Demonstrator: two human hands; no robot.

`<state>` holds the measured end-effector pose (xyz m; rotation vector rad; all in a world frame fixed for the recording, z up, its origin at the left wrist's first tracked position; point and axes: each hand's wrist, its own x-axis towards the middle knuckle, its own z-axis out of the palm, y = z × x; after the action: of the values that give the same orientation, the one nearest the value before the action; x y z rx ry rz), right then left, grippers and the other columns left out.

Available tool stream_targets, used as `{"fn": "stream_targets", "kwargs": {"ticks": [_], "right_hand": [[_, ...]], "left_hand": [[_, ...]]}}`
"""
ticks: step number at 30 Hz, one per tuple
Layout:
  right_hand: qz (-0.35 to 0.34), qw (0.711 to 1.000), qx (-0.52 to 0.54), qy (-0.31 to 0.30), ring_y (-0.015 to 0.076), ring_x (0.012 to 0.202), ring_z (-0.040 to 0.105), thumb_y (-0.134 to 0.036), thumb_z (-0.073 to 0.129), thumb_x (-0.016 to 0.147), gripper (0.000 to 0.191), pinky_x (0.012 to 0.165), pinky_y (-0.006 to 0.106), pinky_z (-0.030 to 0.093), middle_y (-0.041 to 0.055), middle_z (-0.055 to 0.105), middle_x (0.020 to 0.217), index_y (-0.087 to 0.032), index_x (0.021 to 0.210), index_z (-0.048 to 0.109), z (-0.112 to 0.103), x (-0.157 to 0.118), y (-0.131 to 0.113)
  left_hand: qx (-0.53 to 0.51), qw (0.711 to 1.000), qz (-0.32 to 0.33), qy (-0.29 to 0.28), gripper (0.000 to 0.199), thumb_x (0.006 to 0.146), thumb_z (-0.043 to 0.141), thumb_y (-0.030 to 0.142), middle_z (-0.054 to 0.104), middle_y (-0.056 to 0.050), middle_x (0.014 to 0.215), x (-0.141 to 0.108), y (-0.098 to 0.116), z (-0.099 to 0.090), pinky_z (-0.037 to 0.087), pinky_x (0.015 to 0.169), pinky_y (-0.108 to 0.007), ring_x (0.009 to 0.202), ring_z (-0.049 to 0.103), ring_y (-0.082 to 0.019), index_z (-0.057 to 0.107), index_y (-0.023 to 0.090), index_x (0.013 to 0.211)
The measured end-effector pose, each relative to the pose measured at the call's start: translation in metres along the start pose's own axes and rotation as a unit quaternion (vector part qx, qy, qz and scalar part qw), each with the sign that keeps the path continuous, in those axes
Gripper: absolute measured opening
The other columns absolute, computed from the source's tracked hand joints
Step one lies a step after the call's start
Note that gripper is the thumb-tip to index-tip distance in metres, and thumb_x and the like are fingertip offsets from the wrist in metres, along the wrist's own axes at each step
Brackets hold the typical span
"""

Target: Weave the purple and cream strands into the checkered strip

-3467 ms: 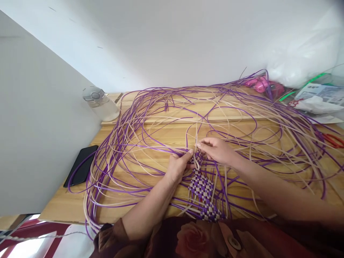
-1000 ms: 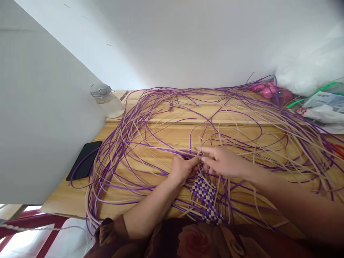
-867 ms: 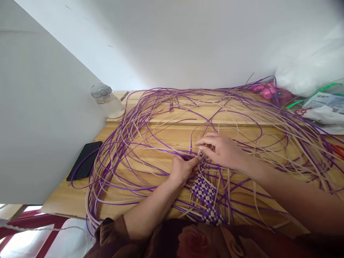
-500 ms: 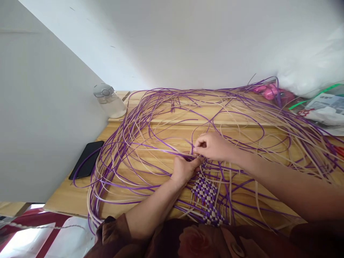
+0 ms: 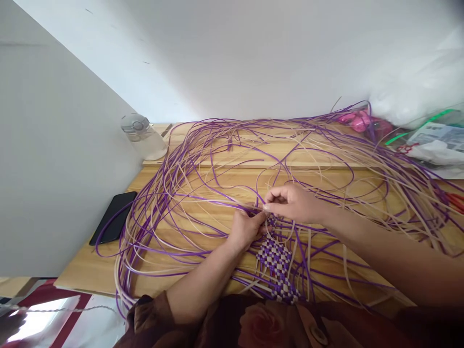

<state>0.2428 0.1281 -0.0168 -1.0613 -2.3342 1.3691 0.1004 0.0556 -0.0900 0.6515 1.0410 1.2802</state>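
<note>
A checkered purple and beige woven piece [image 5: 274, 256] lies on the wooden table in front of my body, long loose strands fanning out from both its sides. My left hand [image 5: 247, 226] is closed on the strands at the far end of the weave, thumb pressed on top. Just beyond and to the right, my right hand [image 5: 286, 203] pinches with thumb and forefinger at a strand close to the left thumb. The exact strand between those fingertips is too small to make out. A thin beige strand loops below the right hand, over the weave.
Long purple and beige strands [image 5: 174, 164] curve round the table [image 5: 78, 270]. A black phone [image 5: 113, 218] lies at the left edge, with a clear bottle [image 5: 144, 137] behind it. A pink object [image 5: 360, 121], plastic bags [image 5: 431, 140] and red-handled scissors [image 5: 455, 200] lie at the right.
My right hand has shifted slightly right and down, its fingertips now close to the left thumb. The left hand keeps its hold. The whole view has shifted a little.
</note>
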Motion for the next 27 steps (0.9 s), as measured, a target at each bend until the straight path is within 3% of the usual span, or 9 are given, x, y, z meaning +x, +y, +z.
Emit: {"fn": "stream_targets", "kwargs": {"ticks": [3, 6, 9, 12, 16, 18, 20, 23, 27], "right_hand": [[-0.026, 0.995, 0.018, 0.094, 0.0133, 0.064, 0.058, -0.027, 0.062, 0.078, 0.015, 0.059, 0.024, 0.042, 0.0006, 0.065, 0.072, -0.018, 0.089, 0.058, 0.008, 0.019, 0.001], [-0.074, 0.991, 0.046, 0.106, 0.0139, 0.067, 0.062, -0.022, 0.059, 0.080, 0.023, 0.060, 0.024, 0.044, 0.0002, 0.067, 0.078, -0.019, 0.102, 0.054, 0.006, 0.030, 0.005], [-0.166, 0.979, -0.092, 0.079, 0.0146, 0.076, 0.064, -0.017, 0.052, 0.086, 0.017, 0.070, 0.027, 0.047, 0.0029, 0.070, 0.086, -0.018, 0.098, 0.064, -0.007, 0.031, 0.008], [-0.258, 0.932, -0.252, 0.037, 0.0168, 0.087, 0.065, -0.011, 0.044, 0.090, 0.032, 0.080, 0.031, 0.047, 0.0067, 0.071, 0.096, -0.019, 0.102, 0.072, -0.025, 0.028, 0.012], [-0.337, 0.860, -0.377, 0.071, 0.0224, 0.096, 0.060, -0.020, 0.051, 0.092, 0.024, 0.086, 0.037, 0.047, 0.0122, 0.066, 0.097, -0.018, 0.095, 0.074, -0.040, 0.023, 0.021], [-0.360, 0.842, -0.394, 0.082, 0.0245, 0.104, 0.059, -0.021, 0.053, 0.092, 0.021, 0.093, 0.040, 0.045, 0.0127, 0.067, 0.102, -0.017, 0.091, 0.074, -0.040, 0.017, 0.024], [-0.352, 0.854, -0.376, 0.074, 0.0226, 0.102, 0.061, -0.019, 0.050, 0.093, 0.022, 0.093, 0.037, 0.045, 0.0104, 0.070, 0.101, -0.017, 0.097, 0.072, -0.034, 0.010, 0.026], [-0.249, 0.915, -0.306, 0.081, 0.0162, 0.083, 0.066, -0.020, 0.048, 0.094, 0.027, 0.077, 0.029, 0.047, 0.0046, 0.073, 0.094, -0.020, 0.111, 0.069, -0.022, 0.000, 0.026], [-0.125, 0.958, -0.232, 0.115, 0.0119, 0.063, 0.061, -0.024, 0.053, 0.090, 0.021, 0.061, 0.024, 0.041, 0.0011, 0.072, 0.079, -0.020, 0.095, 0.072, -0.012, -0.005, 0.022]], "left_hand": [[-0.031, 0.999, -0.012, 0.023, 0.041, 0.053, 0.088, 0.032, 0.057, 0.003, 0.070, 0.001, -0.001, 0.001, 0.058, 0.053, -0.025, 0.058, 0.054, -0.009, 0.063, 0.013, 0.080], [-0.045, 0.998, -0.025, 0.028, 0.043, 0.050, 0.089, 0.032, 0.057, 0.003, 0.068, 0.002, -0.001, 0.003, 0.057, 0.052, -0.024, 0.054, 0.052, -0.007, 0.063, 0.013, 0.079], [-0.050, 0.998, -0.028, 0.020, 0.043, 0.049, 0.090, 0.031, 0.057, 0.003, 0.067, 0.003, 0.000, 0.003, 0.056, 0.052, -0.023, 0.054, 0.052, -0.007, 0.064, 0.013, 0.078], [-0.056, 0.998, -0.030, 0.019, 0.042, 0.048, 0.090, 0.030, 0.058, 0.002, 0.069, 0.003, 0.001, 0.002, 0.055, 0.052, -0.023, 0.057, 0.054, -0.008, 0.066, 0.013, 0.076], [-0.064, 0.997, -0.040, 0.024, 0.041, 0.046, 0.091, 0.029, 0.060, 0.001, 0.068, 0.003, 0.002, 0.002, 0.055, 0.053, -0.023, 0.058, 0.055, -0.009, 0.067, 0.013, 0.075], [-0.067, 0.997, -0.043, 0.023, 0.042, 0.045, 0.091, 0.029, 0.061, 0.001, 0.068, 0.003, 0.002, 0.002, 0.055, 0.052, -0.023, 0.058, 0.056, -0.009, 0.067, 0.013, 0.075], [-0.069, 0.997, -0.040, 0.021, 0.042, 0.045, 0.091, 0.029, 0.061, 0.001, 0.069, 0.003, 0.003, 0.001, 0.056, 0.052, -0.023, 0.059, 0.056, -0.009, 0.067, 0.013, 0.075], [-0.069, 0.997, -0.035, 0.011, 0.041, 0.046, 0.091, 0.028, 0.059, 0.002, 0.068, 0.002, 0.005, 0.001, 0.056, 0.054, -0.023, 0.060, 0.054, -0.009, 0.066, 0.012, 0.074], [-0.064, 0.997, -0.042, 0.003, 0.041, 0.045, 0.092, 0.028, 0.059, 0.001, 0.070, 0.000, 0.009, 0.002, 0.055, 0.055, -0.022, 0.062, 0.055, -0.009, 0.066, 0.012, 0.072]]}}
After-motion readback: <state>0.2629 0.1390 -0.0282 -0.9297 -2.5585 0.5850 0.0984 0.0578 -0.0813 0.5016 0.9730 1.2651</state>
